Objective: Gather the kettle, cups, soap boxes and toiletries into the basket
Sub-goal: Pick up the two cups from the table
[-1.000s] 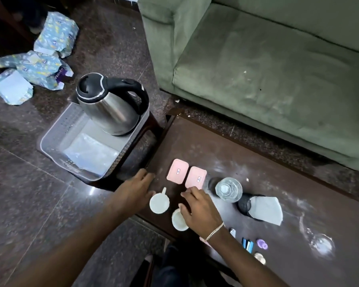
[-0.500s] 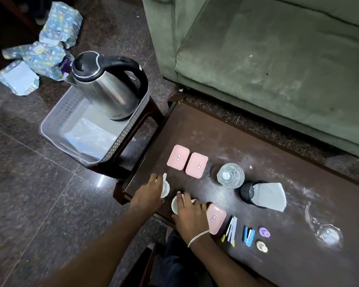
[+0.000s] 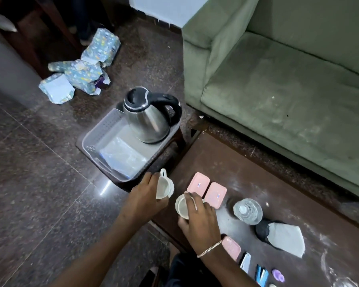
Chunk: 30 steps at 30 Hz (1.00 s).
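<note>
A steel kettle [image 3: 147, 119] with a black lid and handle stands in the far end of the grey basket [image 3: 95, 139], which rests on a dark stool. My left hand [image 3: 142, 196] grips a white cup [image 3: 164, 186], lifted and tilted just off the table's left corner. My right hand [image 3: 197, 216] holds a second white cup [image 3: 181, 207] above the table edge. Two pink soap boxes [image 3: 206, 190] lie side by side on the dark table [image 3: 257, 168]; a third pink soap box [image 3: 231, 247] lies behind my right wrist. Small toiletries [image 3: 261, 272] lie near the table's front edge.
A clear water bottle [image 3: 248, 211] and a black item under a grey cloth [image 3: 286, 239] stand on the table. A green sofa [image 3: 288, 79] runs along the far side. Wrapped blue packages [image 3: 81, 73] lie on the dark tiled floor beyond the basket.
Both hands have closed on the two cups and lifted them off the table; the left cup has moved toward the basket. The camera has tilted up and back.
</note>
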Tool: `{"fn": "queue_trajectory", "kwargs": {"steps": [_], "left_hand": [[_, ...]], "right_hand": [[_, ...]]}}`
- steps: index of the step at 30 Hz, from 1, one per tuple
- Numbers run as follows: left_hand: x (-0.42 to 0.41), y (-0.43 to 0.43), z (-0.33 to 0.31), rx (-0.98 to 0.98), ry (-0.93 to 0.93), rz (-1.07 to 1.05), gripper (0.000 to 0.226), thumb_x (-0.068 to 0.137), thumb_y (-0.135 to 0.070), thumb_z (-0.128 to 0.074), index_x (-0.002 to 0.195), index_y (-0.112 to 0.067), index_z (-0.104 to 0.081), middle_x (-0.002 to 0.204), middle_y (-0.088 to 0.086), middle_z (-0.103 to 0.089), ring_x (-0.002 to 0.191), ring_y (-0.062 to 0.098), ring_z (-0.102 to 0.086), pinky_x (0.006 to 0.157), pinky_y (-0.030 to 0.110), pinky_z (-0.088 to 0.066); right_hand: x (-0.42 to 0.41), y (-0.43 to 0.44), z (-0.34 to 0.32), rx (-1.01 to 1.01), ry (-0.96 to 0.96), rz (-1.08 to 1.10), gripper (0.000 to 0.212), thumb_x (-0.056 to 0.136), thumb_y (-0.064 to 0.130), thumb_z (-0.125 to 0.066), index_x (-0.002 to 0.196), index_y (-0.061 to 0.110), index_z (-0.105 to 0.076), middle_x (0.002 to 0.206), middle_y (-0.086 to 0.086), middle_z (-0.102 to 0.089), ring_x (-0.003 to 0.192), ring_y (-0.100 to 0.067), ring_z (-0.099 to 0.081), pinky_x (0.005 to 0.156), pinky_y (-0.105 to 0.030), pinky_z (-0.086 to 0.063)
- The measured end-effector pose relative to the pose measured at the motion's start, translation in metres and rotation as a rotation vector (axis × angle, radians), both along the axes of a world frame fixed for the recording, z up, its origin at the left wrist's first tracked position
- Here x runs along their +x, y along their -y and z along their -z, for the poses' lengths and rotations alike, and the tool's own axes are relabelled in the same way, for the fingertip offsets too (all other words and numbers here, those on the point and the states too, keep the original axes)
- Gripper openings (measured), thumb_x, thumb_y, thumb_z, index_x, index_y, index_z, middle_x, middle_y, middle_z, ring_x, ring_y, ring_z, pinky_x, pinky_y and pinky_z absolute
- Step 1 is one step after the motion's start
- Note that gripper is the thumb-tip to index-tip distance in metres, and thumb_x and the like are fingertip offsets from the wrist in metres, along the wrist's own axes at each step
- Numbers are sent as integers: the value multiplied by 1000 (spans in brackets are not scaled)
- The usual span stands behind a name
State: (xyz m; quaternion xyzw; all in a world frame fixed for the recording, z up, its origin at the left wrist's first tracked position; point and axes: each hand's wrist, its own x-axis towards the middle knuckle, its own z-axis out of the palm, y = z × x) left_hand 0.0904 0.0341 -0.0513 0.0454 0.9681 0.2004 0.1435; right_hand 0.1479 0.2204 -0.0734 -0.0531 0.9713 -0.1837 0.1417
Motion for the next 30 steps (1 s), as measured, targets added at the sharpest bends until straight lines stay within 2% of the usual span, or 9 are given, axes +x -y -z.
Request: {"fn": "queue_trajectory", "kwargs": {"steps": [6,11,14,22,24,30], "left_hand": [[-66,81,-30,-82,-179,-143,71,75,-37,-84,133,-9,-55,119,11,-59,90,41,-68,68,41,-53],[-132,131,-10,-100,-157,-162,72,73,-30,-87,132,-5,-55,122,16,-60,100,44,-66,78,48,-54],[-162,148,9,-106,-135,-157,75,74,-32,-87,136,-6,-53,127,15,-58,107,42,-65,80,47,-53],[-209,167,49,-191,-102,-50,78,83,-42,-79,147,-12,-45,137,11,-56,114,39,-64,86,50,-55],[-217,169,54,-211,-106,-14,74,84,-39,-79,144,-11,-47,136,13,-57,113,41,-63,87,50,-54],[-230,171,62,-93,-124,29,60,83,-27,-82,132,-8,-53,127,15,-57,108,41,-63,88,47,-54]], "right_hand": [[-90,57,-53,-138,-221,-34,70,70,36,-72,135,16,-55,131,-3,-59,91,-29,-62,74,-44,-52],[-156,106,-54,-139,-224,-81,69,69,35,-73,132,17,-53,132,-3,-57,93,-29,-61,74,-41,-45],[-179,128,-36,-103,-182,-106,67,71,36,-70,133,19,-51,131,-3,-55,95,-31,-61,76,-43,-43],[-196,149,14,61,-175,-146,68,71,39,-72,134,18,-54,126,-5,-54,84,-30,-60,71,-43,-42],[-195,149,22,89,-185,-139,69,70,37,-73,133,18,-55,128,-6,-55,83,-30,-60,70,-43,-42],[-193,150,31,137,-173,-125,70,73,40,-73,136,19,-54,128,-5,-57,89,-31,-61,73,-46,-41]]}}
